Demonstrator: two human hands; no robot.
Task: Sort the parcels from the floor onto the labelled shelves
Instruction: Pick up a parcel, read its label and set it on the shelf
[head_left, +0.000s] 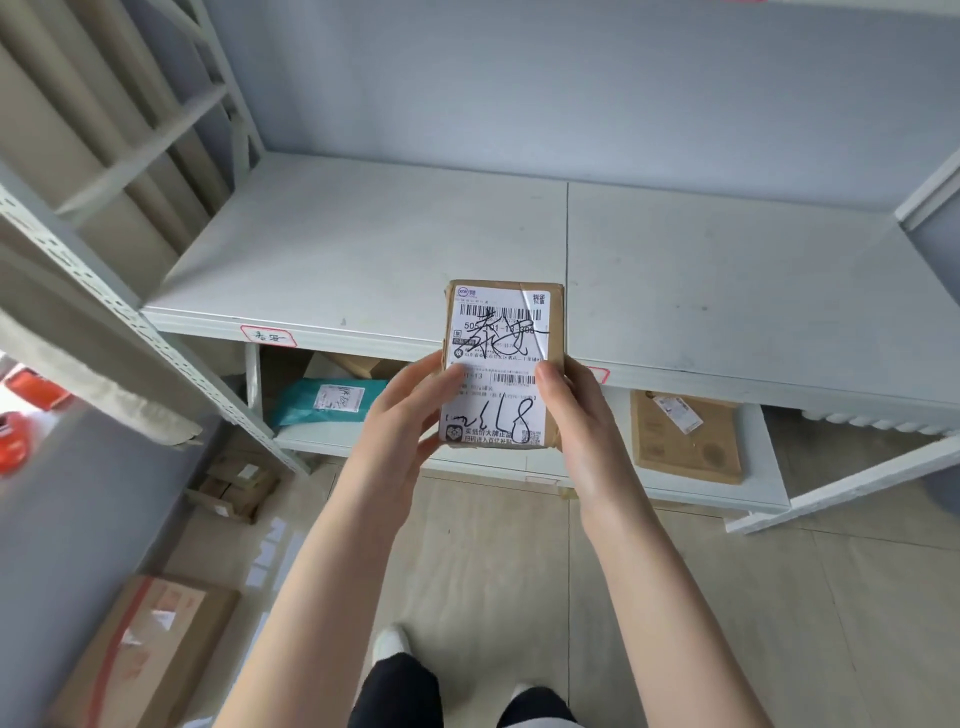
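A small brown cardboard parcel (503, 332) with a white shipping label and black handwritten marks is held up in front of the white shelf (363, 244). My left hand (410, 410) grips its lower left edge and my right hand (576, 415) its lower right edge. The parcel hovers over the shelf's front edge. A red-bordered label (268, 336) with handwriting is stuck on that edge to the left; a second label (598, 374) is partly hidden behind my right hand.
The lower shelf (769, 488) holds a teal mailer bag (332, 402) and a flat brown envelope (685, 436). A cardboard box (140, 649) lies on the floor at the left, smaller boxes (234, 488) by the shelf post. Red items (21, 421) sit at the far left.
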